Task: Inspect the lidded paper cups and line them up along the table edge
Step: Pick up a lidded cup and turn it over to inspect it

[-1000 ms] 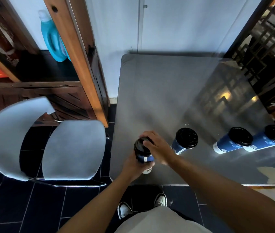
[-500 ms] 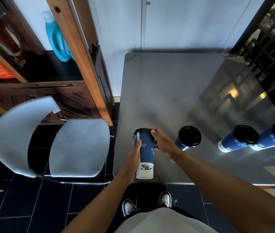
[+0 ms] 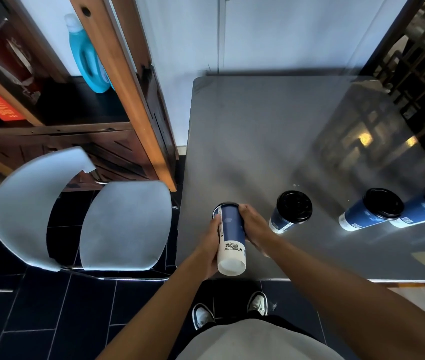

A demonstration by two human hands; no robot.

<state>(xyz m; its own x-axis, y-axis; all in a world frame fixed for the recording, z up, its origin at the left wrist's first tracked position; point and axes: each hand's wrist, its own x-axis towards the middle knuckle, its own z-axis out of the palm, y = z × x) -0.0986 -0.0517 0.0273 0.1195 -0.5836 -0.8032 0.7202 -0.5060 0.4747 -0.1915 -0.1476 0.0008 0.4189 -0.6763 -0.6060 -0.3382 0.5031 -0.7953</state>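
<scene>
I have the blue paper cup (image 3: 230, 229) tipped flat between both hands above the near left corner of the grey table (image 3: 245, 131); its long axis runs away from me, white base toward me, black lid far; my left hand (image 3: 210, 245) wraps its left side, my right hand (image 3: 254, 226) its right, both equally near; smooth matte paper, glossy domed lids; three more lidded cups (image 3: 290, 213) stand rightward along the edge.

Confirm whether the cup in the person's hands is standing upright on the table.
No: the held cup is tipped over in both hands, left hand and right hand, its white base toward the camera above the table.
</scene>
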